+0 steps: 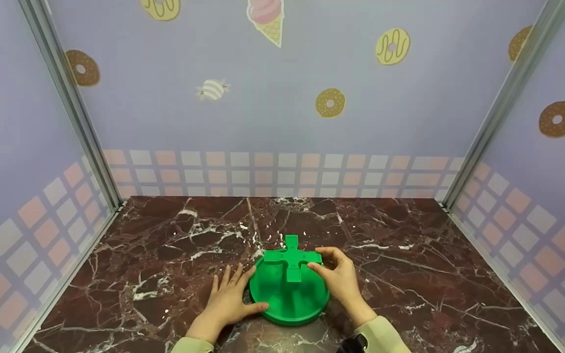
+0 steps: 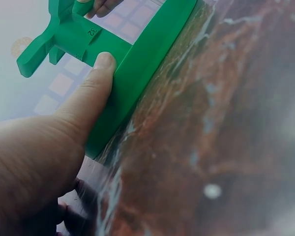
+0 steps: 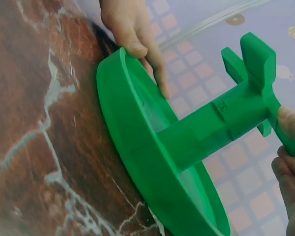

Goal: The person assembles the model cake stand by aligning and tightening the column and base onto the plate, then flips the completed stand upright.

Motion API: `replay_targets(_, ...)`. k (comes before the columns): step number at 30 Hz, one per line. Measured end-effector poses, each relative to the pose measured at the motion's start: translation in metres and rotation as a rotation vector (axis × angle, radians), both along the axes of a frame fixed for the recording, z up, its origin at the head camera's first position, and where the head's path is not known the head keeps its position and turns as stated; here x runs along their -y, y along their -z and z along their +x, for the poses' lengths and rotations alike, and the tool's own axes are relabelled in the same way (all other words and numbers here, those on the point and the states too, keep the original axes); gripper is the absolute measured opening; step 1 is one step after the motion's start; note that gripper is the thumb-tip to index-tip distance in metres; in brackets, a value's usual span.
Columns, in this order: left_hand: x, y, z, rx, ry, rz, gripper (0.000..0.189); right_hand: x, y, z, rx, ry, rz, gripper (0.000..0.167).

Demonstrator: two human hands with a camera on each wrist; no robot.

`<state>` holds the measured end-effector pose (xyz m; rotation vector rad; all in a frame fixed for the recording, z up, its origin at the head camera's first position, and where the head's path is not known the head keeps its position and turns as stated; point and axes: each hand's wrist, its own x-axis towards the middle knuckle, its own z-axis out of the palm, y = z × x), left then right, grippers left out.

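Note:
A round green dish [image 1: 290, 321] with a raised rim sits on the dark marble tabletop. From its middle rises a green post [image 3: 214, 125] bearing small moulded marks, topped by a green cross-shaped handle [image 1: 292, 257] with flat arms. My right hand [image 1: 342, 278] pinches the handle's right arm between thumb and fingers. On the left side, my left hand [image 1: 227, 304] has its fingers spread along the dish, and its thumb lies over the rim. The left wrist view shows that thumb [image 2: 91, 93] pressing the dish's edge.
Reddish-brown marble tabletop [image 1: 165, 255] with white veins extends around the dish. Small white specks [image 1: 282, 239] lie behind it. Patterned lilac panels [image 1: 263, 122] wall in the back and both sides, with metal posts [image 1: 74, 98] at the corners.

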<state>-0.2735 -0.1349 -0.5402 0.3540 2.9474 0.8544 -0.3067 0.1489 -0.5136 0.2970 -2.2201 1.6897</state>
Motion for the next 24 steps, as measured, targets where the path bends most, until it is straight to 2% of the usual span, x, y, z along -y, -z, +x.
replay_targets(3, 0.0, -0.001, 0.0, -0.002, 0.0, 0.002, 0.105, -0.005, 0.003, 0.0, -0.005, -0.056, 0.015, 0.049)
replay_targets(7, 0.0, -0.002, 0.001, -0.006, 0.003, -0.003, 0.106, -0.018, 0.007, 0.0, -0.006, -0.129, 0.084, 0.071)
replay_targets(16, 0.0, 0.0, 0.001, -0.007, 0.015, -0.005, 0.105, -0.046, 0.014, -0.002, 0.144, -0.267, 0.406, 0.112)
replay_targets(24, 0.004, 0.002, -0.002, -0.007, 0.042, 0.031, 0.108, -0.053, 0.02, -0.004, 0.168, -0.441, 0.54, 0.133)
